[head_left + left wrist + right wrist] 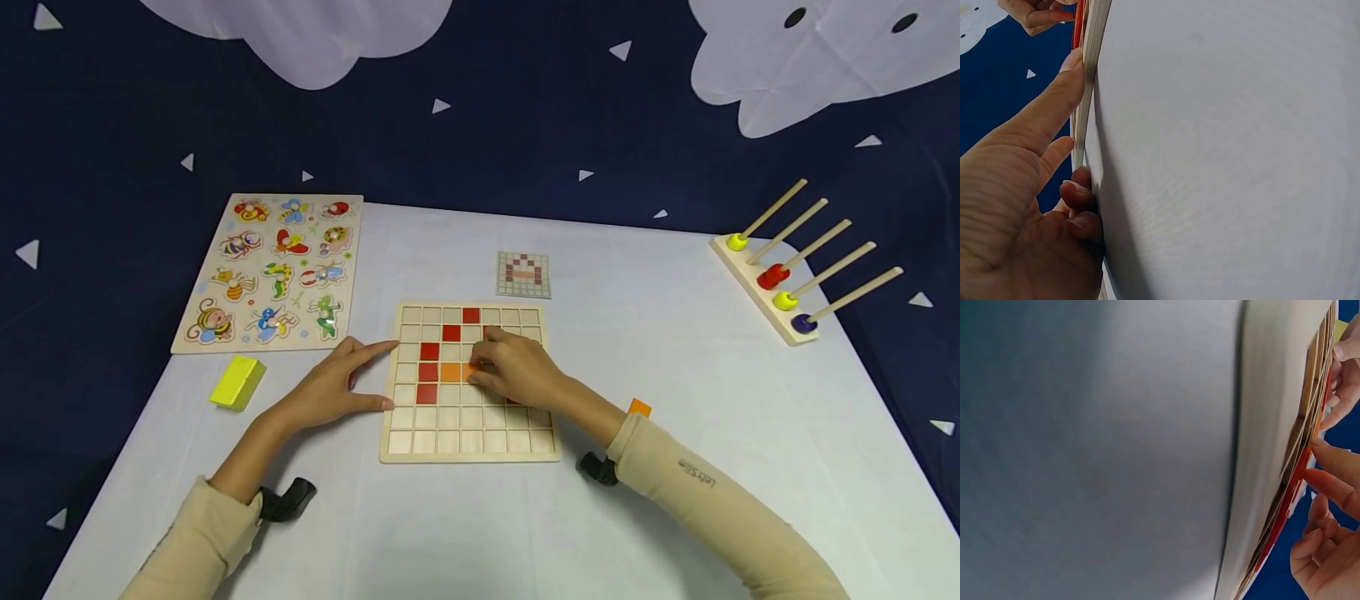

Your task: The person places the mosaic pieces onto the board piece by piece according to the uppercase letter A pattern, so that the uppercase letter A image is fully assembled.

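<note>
A square wooden grid board (470, 452) lies on the white table, with red tiles (429, 352) in several cells and an orange tile (450, 372) in a middle row. My right hand (517, 367) is over the board's right half, thumb and index fingertips at a second orange tile (468, 372) beside the first. The hand hides part of the grid; in the right wrist view its fingertips (1317, 442) meet the tiles edge-on. My left hand (330, 387) rests at the board's left edge, thumb and index finger extended and touching the frame.
Behind the board lies a small pattern card (523, 275). An insect peg puzzle (270, 271) and a yellow block (237, 382) are at left. At right stands a bead rack (772, 292) with slanting rods. An orange piece (640, 407) shows beside the right forearm.
</note>
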A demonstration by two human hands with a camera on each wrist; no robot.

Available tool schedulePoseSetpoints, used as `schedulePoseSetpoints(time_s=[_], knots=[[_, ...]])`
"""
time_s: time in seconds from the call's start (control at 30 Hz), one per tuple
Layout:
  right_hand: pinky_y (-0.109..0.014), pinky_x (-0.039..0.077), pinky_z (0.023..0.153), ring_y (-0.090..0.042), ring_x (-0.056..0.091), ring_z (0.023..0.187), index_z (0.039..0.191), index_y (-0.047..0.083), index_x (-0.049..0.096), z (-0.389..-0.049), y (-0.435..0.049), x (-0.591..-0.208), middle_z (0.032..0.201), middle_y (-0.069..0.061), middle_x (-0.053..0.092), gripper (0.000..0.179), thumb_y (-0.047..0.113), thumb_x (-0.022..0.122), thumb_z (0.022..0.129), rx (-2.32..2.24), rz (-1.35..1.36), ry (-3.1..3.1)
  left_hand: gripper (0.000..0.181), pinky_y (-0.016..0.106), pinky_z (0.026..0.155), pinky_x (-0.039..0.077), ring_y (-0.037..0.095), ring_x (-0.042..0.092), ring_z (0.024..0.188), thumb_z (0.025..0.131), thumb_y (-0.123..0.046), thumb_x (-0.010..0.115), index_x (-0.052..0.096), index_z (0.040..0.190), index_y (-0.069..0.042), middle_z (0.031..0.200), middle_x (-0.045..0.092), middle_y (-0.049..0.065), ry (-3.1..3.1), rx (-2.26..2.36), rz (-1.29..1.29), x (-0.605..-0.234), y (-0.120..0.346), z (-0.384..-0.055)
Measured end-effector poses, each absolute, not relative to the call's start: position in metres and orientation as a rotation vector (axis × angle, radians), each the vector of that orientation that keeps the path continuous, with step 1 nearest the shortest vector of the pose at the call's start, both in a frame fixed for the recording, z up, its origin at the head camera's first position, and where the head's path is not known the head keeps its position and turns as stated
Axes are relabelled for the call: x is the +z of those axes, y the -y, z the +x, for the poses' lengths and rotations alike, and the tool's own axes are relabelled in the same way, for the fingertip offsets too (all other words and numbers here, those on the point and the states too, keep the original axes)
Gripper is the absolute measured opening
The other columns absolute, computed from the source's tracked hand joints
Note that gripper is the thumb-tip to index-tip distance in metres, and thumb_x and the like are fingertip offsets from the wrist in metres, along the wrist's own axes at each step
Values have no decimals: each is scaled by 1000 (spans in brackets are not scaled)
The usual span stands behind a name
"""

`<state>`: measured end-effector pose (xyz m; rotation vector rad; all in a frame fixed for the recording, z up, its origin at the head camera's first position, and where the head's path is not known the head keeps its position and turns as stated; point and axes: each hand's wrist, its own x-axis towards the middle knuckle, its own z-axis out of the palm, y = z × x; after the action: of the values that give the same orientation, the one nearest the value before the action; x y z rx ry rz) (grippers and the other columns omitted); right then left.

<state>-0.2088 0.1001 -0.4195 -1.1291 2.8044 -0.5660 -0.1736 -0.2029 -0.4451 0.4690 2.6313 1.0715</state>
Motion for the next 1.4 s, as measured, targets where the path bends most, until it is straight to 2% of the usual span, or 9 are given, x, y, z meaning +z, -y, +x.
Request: schedulePoseSetpoints(time_s=[0.1,0.27,0.37,0.63,1.0,1.17,1.4], knots=[[-24,46,61,-9,51,69,95,12,76,-209,-103,-418,87,-1,56,21,32,76,88,-558,-1132,-2815,85,28,62,32,17,35,74,75,-35,87,48,148,-17,91,39,6,-2628,1065,471,-445,202,-174],[-25,43,62,-11,48,70,104,9,77,-209,-120,-405,90,-4,57,29,34,76,88,-604,-1041,-2808,86,28,63,33,17,36,74,75,-35,87,47,149,-18,92,39,6,-2625,1043,459,-446,201,-175],[-28,42,62,-13,47,71,108,6,76,-207,-142,-394,92,-7,58,33,31,77,87,-615,-946,-2814,87,29,64,33,18,36,75,75,-35,87,46,150,-19,92,39,6,-2628,1032,450,-446,201,-175],[-31,44,65,-15,50,73,105,4,76,-193,-213,-387,92,-6,58,38,30,85,78,-480,-708,-2875,87,30,64,33,18,36,76,75,-38,86,45,150,-22,93,39,6,-2630,1012,437,-445,203,-176],[-31,43,63,-13,52,74,97,8,77,-160,-273,-389,91,-1,57,32,30,86,76,-442,-596,-2923,88,30,65,34,18,36,76,74,-37,87,46,150,-20,93,40,6,-2636,991,433,-446,202,-176],[-31,42,62,-10,51,73,91,13,77,-150,-285,-397,90,2,57,24,29,87,76,-450,-578,-2970,87,30,65,33,18,36,76,74,-37,87,46,150,-20,93,39,6,-2633,995,437,-445,202,-176],[-30,42,61,-10,48,70,88,10,75,-143,-293,-406,87,2,56,21,21,87,75,-468,-566,-3013,87,29,65,33,18,36,76,75,-36,87,45,150,-19,93,39,6,-2628,999,439,-445,201,-177]])
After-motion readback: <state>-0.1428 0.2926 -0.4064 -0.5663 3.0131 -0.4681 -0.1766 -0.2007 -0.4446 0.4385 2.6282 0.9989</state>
